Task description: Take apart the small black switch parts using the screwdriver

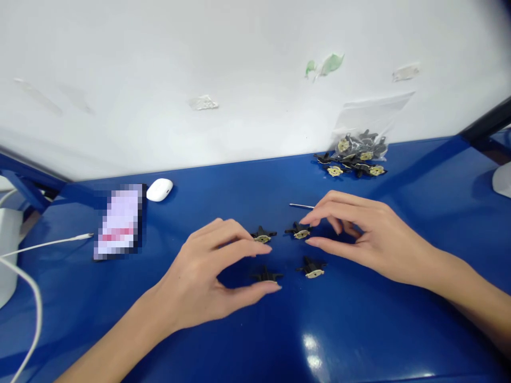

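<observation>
The left hand (203,268) is hanging open, finger and thumb wide apart, with a small black part (267,273) showing between them, below the frame's middle. The right hand (373,234) is curling beside a black-and-gold part (299,231), right of middle; I can't tell if it's gripping.

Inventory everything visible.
Parts: four, black/gold, centre.
Bag: one, clear, back right.
Piled parts: several, black/gold, inside and before bag.
Rod: one, silver, centre right.
Phone: one, lilac/black, left.
Case: one, white, beside phone.
Cable: count unclear, white, far left.
Edge objects: two, white, opposite edges.
Bars: several, dark, sides.
Wall: one, white, behind.
Scraps: several, green/whitish, wall.
Table: one, blue, below.
Left hand: one, bare, by left parts.
Right hand: one, bare, by upper right part.
</observation>
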A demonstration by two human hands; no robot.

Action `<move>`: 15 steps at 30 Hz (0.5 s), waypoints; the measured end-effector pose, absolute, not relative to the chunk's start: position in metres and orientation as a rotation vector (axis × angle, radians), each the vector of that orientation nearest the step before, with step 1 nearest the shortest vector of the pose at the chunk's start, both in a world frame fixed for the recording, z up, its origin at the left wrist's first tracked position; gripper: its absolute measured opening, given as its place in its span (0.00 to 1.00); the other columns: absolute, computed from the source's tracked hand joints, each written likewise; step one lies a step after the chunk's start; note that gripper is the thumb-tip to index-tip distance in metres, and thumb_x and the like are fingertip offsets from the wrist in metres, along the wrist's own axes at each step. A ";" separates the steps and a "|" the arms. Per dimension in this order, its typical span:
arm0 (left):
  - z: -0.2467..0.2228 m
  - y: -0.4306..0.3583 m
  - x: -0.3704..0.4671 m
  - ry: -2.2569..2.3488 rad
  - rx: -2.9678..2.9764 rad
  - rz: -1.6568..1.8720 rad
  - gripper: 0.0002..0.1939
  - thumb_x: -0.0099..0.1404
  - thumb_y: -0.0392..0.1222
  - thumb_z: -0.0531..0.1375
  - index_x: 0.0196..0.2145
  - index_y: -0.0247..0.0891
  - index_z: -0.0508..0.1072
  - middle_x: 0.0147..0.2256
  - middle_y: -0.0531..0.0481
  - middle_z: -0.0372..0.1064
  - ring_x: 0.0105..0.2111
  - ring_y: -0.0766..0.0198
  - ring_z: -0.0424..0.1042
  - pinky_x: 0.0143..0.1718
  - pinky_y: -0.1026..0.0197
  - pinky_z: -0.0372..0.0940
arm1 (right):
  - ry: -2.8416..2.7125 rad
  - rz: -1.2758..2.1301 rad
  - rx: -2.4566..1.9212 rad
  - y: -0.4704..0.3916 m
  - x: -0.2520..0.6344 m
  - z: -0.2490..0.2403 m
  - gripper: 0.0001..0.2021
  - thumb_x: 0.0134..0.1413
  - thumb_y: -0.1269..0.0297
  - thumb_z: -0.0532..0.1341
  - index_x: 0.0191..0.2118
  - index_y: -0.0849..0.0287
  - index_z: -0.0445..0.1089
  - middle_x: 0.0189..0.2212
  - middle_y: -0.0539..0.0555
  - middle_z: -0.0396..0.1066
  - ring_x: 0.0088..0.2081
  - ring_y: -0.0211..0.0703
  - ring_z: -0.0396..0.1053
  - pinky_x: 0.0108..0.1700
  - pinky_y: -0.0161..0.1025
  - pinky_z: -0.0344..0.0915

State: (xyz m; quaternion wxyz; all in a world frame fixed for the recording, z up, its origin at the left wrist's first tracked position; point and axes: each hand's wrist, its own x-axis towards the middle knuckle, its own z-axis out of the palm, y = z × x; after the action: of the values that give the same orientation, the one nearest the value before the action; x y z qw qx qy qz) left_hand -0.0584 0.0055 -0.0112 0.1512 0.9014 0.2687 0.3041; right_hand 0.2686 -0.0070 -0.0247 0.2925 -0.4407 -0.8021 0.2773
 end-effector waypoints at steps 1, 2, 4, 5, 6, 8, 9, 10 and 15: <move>-0.011 0.005 -0.059 0.738 2.574 0.829 0.18 0.68 0.48 0.81 0.51 0.40 0.84 0.41 0.51 0.81 0.34 0.64 0.78 0.38 0.58 0.70 | -2.148 0.796 -1.158 -0.008 0.271 -0.022 0.07 0.75 0.57 0.71 0.53 0.48 0.83 0.45 0.52 0.75 0.31 0.37 0.67 0.28 0.37 0.65; -0.011 0.004 -0.060 0.728 2.569 0.789 0.19 0.67 0.49 0.81 0.50 0.41 0.85 0.41 0.52 0.81 0.32 0.65 0.78 0.35 0.59 0.69 | -2.165 0.856 -1.135 -0.008 0.273 -0.019 0.08 0.74 0.55 0.72 0.53 0.47 0.83 0.44 0.51 0.76 0.31 0.37 0.68 0.28 0.36 0.65; -0.013 0.003 -0.062 0.743 2.582 0.712 0.18 0.68 0.50 0.80 0.50 0.42 0.85 0.41 0.53 0.81 0.30 0.66 0.78 0.31 0.59 0.67 | -2.219 0.950 -1.094 -0.008 0.275 -0.017 0.09 0.72 0.51 0.74 0.52 0.45 0.85 0.44 0.51 0.77 0.32 0.37 0.70 0.29 0.36 0.65; -0.014 0.002 -0.062 0.761 2.595 0.678 0.17 0.69 0.51 0.80 0.50 0.43 0.85 0.41 0.54 0.82 0.29 0.66 0.77 0.30 0.58 0.66 | -2.254 0.979 -1.085 -0.008 0.275 -0.017 0.11 0.71 0.49 0.74 0.52 0.44 0.85 0.45 0.51 0.78 0.33 0.38 0.71 0.30 0.37 0.67; -0.016 0.002 -0.063 0.778 2.606 0.649 0.17 0.69 0.51 0.79 0.50 0.43 0.85 0.41 0.54 0.82 0.28 0.66 0.78 0.30 0.58 0.66 | -2.294 1.001 -1.088 -0.008 0.275 -0.018 0.12 0.71 0.48 0.75 0.53 0.44 0.85 0.45 0.51 0.78 0.34 0.38 0.73 0.32 0.37 0.68; -0.018 0.002 -0.063 0.785 2.612 0.616 0.14 0.71 0.49 0.78 0.50 0.44 0.85 0.41 0.55 0.82 0.28 0.66 0.79 0.30 0.57 0.66 | -2.364 1.049 -1.106 -0.007 0.274 -0.020 0.14 0.70 0.46 0.75 0.54 0.43 0.85 0.48 0.51 0.79 0.35 0.39 0.75 0.35 0.39 0.71; -0.019 0.002 -0.063 0.777 2.607 0.606 0.12 0.72 0.47 0.77 0.50 0.44 0.85 0.41 0.55 0.82 0.29 0.66 0.80 0.29 0.58 0.66 | -2.384 1.081 -1.113 -0.008 0.274 -0.022 0.14 0.70 0.46 0.75 0.55 0.43 0.85 0.49 0.51 0.79 0.34 0.39 0.76 0.37 0.40 0.72; -0.019 0.003 -0.063 0.764 2.600 0.602 0.11 0.73 0.45 0.76 0.50 0.44 0.85 0.41 0.55 0.83 0.29 0.66 0.80 0.29 0.58 0.67 | -2.394 1.115 -1.116 -0.008 0.273 -0.023 0.14 0.70 0.46 0.74 0.55 0.43 0.85 0.50 0.51 0.79 0.35 0.39 0.76 0.37 0.40 0.73; -0.018 0.005 -0.062 0.699 2.575 0.559 0.07 0.76 0.43 0.75 0.49 0.43 0.87 0.40 0.54 0.84 0.29 0.67 0.81 0.29 0.60 0.68 | -2.404 1.161 -1.090 -0.010 0.273 -0.023 0.09 0.74 0.52 0.72 0.51 0.47 0.86 0.46 0.51 0.81 0.35 0.39 0.77 0.36 0.39 0.71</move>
State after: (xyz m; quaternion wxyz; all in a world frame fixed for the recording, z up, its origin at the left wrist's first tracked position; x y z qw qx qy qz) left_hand -0.0622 0.0049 -0.0176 0.2064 0.9242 0.2511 0.2006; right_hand 0.2726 -0.0096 -0.0235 0.1287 -0.3748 -0.8267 0.3994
